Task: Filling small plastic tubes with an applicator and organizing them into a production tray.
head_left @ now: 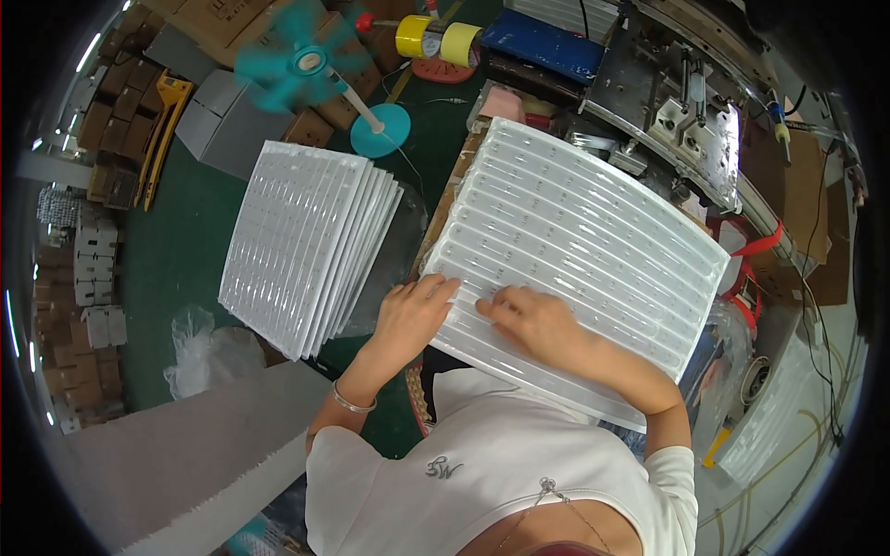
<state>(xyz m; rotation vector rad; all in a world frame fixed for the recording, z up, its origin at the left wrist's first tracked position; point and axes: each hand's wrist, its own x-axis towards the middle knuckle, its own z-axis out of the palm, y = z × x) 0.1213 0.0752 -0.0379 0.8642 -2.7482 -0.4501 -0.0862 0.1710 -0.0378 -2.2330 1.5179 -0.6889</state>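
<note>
In front of me lies a large white plastic tray (579, 246) with long parallel channels, small dark marks along them and a glossy, clear surface. My left hand (413, 315) is at its left edge near the close corner, fingers bent together over the rim; the thumb is mostly hidden. Just to the right, my right hand (536, 320) is over the near channels with its fingers curled in. Whatever lies between those fingertips is too small to make out. A leaning stack of similar white trays (292, 241) stands to the left.
Behind the stack a teal fan (380, 130) is spinning. Tape rolls (459, 44) hang on a holder at the back. A metal machine (677, 120) stands at back right. Clear plastic bags (218, 352) and a grey board (185, 445) are at left. Cartons (69, 343) line the far left.
</note>
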